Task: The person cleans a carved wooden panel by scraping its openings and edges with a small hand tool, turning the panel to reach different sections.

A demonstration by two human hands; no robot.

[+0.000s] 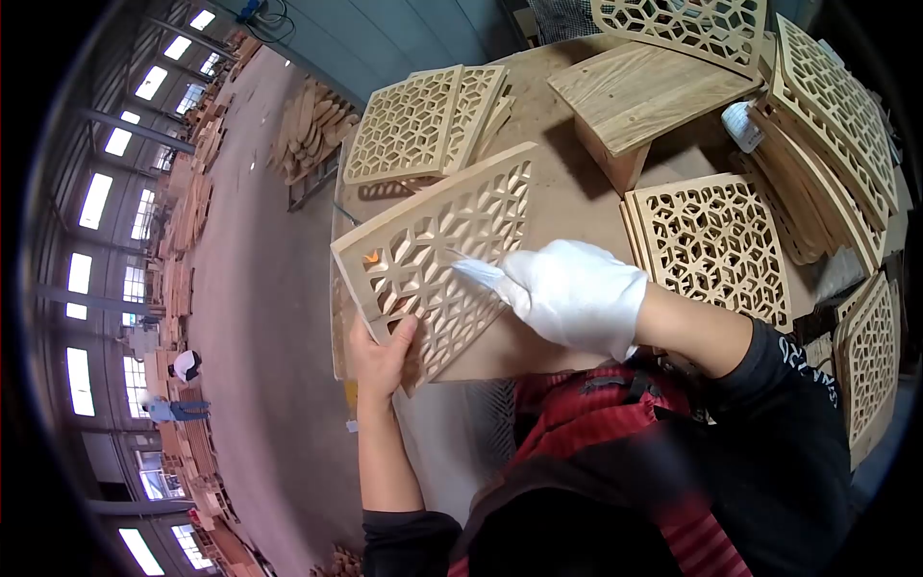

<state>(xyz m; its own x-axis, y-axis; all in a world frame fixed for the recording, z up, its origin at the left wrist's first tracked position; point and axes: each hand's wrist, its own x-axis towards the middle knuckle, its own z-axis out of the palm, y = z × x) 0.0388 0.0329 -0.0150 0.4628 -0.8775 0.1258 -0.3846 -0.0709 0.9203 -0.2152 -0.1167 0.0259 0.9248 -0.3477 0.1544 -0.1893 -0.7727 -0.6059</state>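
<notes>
My bare left hand (383,358) grips the lattice panel (409,245) along its near left edge, thumb on the face, forearm rising from below. The panel tilts over the workbench (577,221); I can't tell whether it touches. Apart from it, my gloved right hand (577,293) curls around a slim tool (478,272), tip toward the lattice.

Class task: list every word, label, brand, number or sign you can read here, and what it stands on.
White printed lettering on the right arm's black fabric sleeve: too small and distorted to read.
No other lettering is discernible, including on the pale wooden lattice panel.
</notes>
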